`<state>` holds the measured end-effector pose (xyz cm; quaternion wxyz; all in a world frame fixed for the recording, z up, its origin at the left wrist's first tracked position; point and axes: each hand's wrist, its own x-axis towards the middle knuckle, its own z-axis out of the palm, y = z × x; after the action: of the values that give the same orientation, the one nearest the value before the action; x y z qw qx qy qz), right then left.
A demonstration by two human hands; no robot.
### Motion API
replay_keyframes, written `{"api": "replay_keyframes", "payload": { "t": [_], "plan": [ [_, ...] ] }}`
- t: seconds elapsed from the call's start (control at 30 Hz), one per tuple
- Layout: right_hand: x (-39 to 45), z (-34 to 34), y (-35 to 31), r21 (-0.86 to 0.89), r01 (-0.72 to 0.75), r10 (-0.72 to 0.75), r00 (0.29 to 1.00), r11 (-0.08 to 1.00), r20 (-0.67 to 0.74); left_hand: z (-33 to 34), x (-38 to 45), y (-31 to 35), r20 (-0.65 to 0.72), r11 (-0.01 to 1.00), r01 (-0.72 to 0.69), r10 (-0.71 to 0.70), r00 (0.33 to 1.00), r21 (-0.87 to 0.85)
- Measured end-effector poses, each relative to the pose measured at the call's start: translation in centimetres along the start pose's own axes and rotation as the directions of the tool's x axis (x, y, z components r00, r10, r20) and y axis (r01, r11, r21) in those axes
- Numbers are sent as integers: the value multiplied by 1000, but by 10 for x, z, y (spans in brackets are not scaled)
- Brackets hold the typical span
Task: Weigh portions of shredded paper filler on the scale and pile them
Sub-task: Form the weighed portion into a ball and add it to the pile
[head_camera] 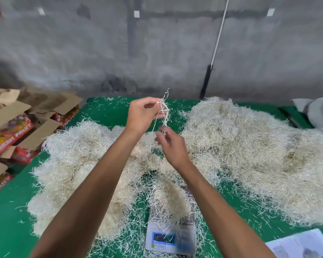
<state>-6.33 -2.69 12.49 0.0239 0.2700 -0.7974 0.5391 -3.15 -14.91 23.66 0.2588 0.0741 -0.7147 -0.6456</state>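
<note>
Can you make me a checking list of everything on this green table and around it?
Surface: green table cover, strewn with loose shreds.
Job's things: scale with a paper portion; big piles left and right.
Clutter: printed sheets, grey cloth.
Hands: left hand pinches a small tuft; right hand open beneath it.
Cables: white cord on the wall.
Surroundings: concrete wall, fruit cartons.
</note>
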Motion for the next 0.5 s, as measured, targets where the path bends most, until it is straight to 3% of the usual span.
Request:
{"api": "replay_keyframes", "payload": {
  "t": [0.13, 0.27, 0.5],
  "plan": [
    [-14, -10, 7, 165, -3, 22, 994, 986, -110, -17, -6, -12, -54, 998, 68, -67, 996, 6],
    [-30, -37, 10, 358, 39, 66, 959, 933, -277, -28, -28, -55, -26, 954, 220, -219, 975, 202],
    [-66, -44, 63, 166, -197, 223, 962, 966, -156, -19, -91, -142, -23, 847, 484, -491, 871, 218]
  ]
}}
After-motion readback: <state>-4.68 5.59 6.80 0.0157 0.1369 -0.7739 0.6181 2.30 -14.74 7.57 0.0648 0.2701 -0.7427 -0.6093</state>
